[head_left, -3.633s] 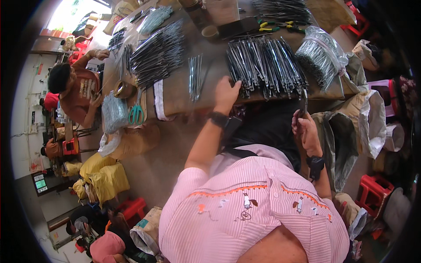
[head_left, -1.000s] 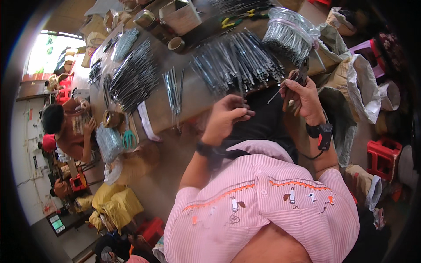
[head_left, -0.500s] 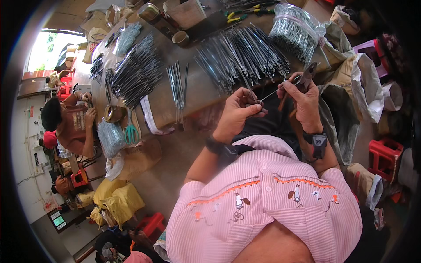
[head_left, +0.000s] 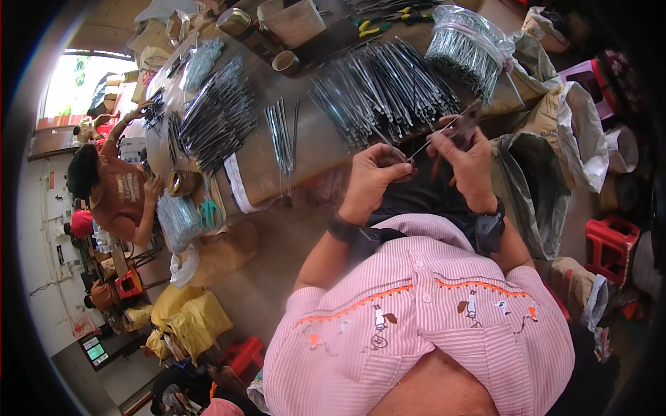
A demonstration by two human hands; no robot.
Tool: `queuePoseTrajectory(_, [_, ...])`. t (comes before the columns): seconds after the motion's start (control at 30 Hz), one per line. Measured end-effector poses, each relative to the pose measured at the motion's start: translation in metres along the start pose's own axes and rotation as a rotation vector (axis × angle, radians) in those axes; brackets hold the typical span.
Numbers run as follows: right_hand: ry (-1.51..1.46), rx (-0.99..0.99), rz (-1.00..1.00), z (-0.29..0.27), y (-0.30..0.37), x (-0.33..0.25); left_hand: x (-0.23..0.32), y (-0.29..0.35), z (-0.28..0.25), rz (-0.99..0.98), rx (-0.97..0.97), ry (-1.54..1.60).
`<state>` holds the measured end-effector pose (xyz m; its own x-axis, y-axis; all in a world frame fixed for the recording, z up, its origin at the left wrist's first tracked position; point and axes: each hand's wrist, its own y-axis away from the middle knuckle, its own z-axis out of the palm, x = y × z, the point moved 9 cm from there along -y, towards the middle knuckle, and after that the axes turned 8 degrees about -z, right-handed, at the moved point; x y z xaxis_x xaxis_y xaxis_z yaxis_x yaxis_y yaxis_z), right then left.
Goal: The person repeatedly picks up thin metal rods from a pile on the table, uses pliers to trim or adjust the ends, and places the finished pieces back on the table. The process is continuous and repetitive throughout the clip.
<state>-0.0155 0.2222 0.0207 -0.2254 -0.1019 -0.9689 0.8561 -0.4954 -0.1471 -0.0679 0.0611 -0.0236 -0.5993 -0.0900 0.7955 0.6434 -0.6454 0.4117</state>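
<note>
My left hand (head_left: 372, 179) pinches a thin metal wire (head_left: 420, 148) between thumb and fingertips, in front of the table's near edge. To its right, my right hand (head_left: 466, 166) is closed around a pair of pliers (head_left: 472, 115), whose dark jaws stick out beyond the fingers. From the left fingertips the wire slants up past the right thumb toward the pliers. Whether the jaws grip it I cannot tell. A wide pile of dark metal strips (head_left: 388, 87) lies on the table just beyond both hands. Left of it is a small bunch of strips (head_left: 282, 135).
The brown table (head_left: 305, 163) also bears another strip pile (head_left: 216, 118), a plastic-wrapped wire bundle (head_left: 465, 52), yellow-handled pliers (head_left: 371, 29) and teal scissors (head_left: 210, 213). Open sacks (head_left: 534, 187) stand at right, beside a red stool (head_left: 610, 249). A co-worker (head_left: 114, 194) sits at left.
My right hand and the pliers have shifted slightly left, and the wire has swung steeper. My left hand stays nearly in place. The co-worker has stretched an arm toward the strips on the table.
</note>
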Motion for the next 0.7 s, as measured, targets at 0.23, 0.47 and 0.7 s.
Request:
queuePoseTrajectory(0.23, [-0.094,-0.061,0.214,-0.012,-0.013,0.025,-0.003,0.002,0.016,-0.006,-0.101,-0.146])
queuePoseTrajectory(0.47, [-0.174,-0.133,0.445,-0.007,-0.004,0.046,-0.015,0.004,0.024,-0.206,-0.182,-0.091])
queuePoseTrajectory(0.7, [-0.17,-0.141,0.443,0.005,-0.004,0.052,-0.013,0.002,0.022,-0.185,-0.158,0.152])
